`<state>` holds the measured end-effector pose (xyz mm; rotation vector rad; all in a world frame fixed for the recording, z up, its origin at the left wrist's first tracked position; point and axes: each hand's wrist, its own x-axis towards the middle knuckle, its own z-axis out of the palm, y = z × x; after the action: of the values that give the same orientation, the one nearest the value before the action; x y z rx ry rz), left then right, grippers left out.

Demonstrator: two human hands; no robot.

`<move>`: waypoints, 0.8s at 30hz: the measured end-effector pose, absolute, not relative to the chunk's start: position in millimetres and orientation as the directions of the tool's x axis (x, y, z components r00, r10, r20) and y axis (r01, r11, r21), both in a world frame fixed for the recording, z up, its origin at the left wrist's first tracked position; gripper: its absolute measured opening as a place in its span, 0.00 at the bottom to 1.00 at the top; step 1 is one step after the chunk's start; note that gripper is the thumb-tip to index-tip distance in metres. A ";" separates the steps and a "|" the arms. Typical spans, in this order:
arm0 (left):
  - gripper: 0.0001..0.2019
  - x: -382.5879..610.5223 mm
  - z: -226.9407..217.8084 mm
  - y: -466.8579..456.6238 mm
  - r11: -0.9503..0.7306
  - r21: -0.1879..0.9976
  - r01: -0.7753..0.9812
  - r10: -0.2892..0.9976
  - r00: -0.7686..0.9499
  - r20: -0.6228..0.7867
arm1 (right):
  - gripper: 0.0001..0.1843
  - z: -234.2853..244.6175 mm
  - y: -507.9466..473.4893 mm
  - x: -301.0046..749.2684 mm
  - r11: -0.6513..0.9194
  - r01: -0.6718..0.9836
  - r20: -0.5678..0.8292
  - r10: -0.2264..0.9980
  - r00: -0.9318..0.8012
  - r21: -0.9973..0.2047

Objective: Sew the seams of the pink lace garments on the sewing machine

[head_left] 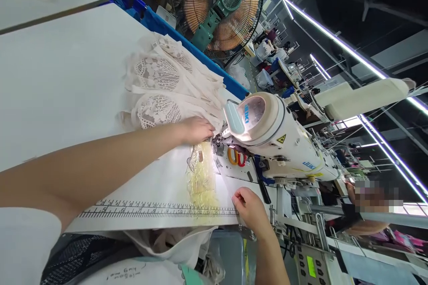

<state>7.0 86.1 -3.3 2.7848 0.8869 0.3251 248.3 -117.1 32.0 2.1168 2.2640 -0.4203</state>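
Note:
My left hand (195,129) reaches across the white table (67,80) to the needle area of a white sewing machine (277,138). Its fingers are curled and pressed on the edge of cream lace fabric (160,84) by the presser foot. My right hand (249,207) rests near the table's front edge, fingers curled, beside a strip of yellowish lace (202,178) lying on the machine bed. Whether the right hand pinches that strip is hidden.
A printed ruler (150,209) runs along the table's front edge. Orange-handled scissors (234,156) lie under the machine arm. A large green fan (220,4) stands behind. Other workstations and a person (364,205) are at the right. A control panel (310,267) hangs below.

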 end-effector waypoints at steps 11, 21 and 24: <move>0.21 6.6 5.1 81.3 -0.782 0.173 0.598 0.614 0.788 0.048 | 0.09 38.8 -113.3 246.7 0.072 0.981 -0.203 0.973 -0.109 -0.182; 0.20 7.0 6.4 80.1 -0.784 0.152 0.602 0.613 0.790 0.026 | 0.09 40.7 -111.2 247.6 0.085 0.986 -0.193 0.975 -0.112 -0.141; 0.20 7.4 7.1 79.8 -0.782 0.144 0.607 0.616 0.787 0.025 | 0.08 38.1 -106.5 245.6 0.090 0.988 -0.188 0.976 -0.112 -0.123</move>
<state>7.4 79.8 7.1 2.8474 0.9787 0.1063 245.6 -106.5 38.1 2.0540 2.2757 -0.3378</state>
